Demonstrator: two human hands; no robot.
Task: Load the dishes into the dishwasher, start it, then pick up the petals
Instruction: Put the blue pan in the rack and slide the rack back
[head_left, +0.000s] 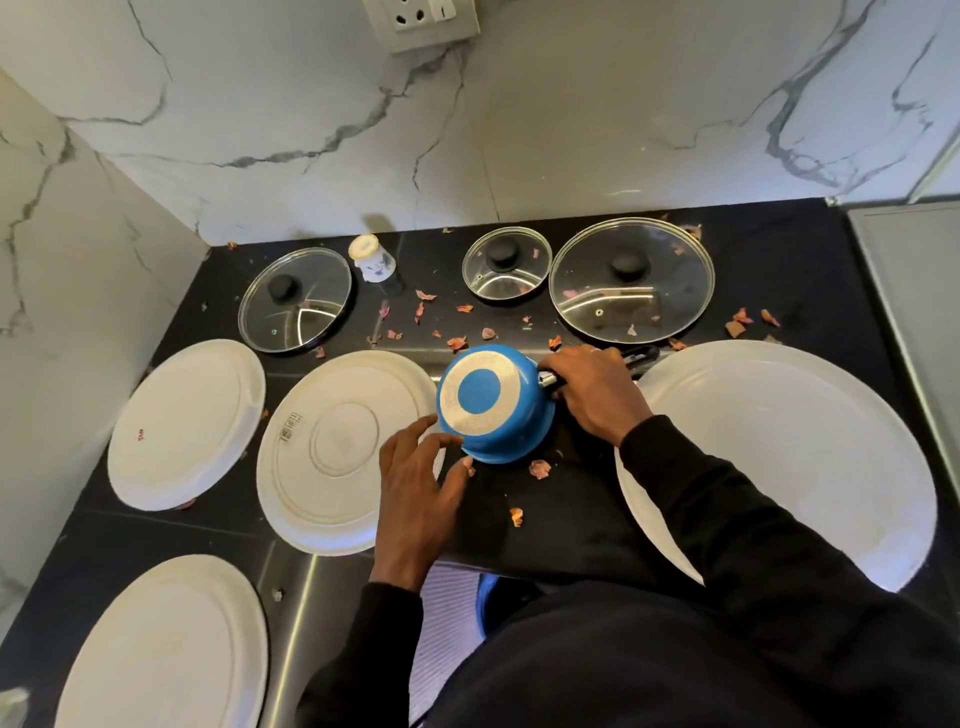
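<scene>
Our right grip (587, 395) wraps the black handle (641, 357) of the small blue metal saucepan (493, 410), upturned on the black table (545, 519); our left grip (421, 478), fingers spread, holds nothing just beside its wall.

Even bright light, glare streaks on glass lids (631, 280), wide-angle bending at edges, slightly soft focus

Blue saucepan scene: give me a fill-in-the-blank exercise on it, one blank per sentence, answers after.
1. The blue saucepan's patterned base faces ____.
2. The right hand holds the saucepan by its ____.
3. Near the wall lie ____ glass lids.
4. The white plates number ____.
Missing words: up; handle; three; four.
</scene>
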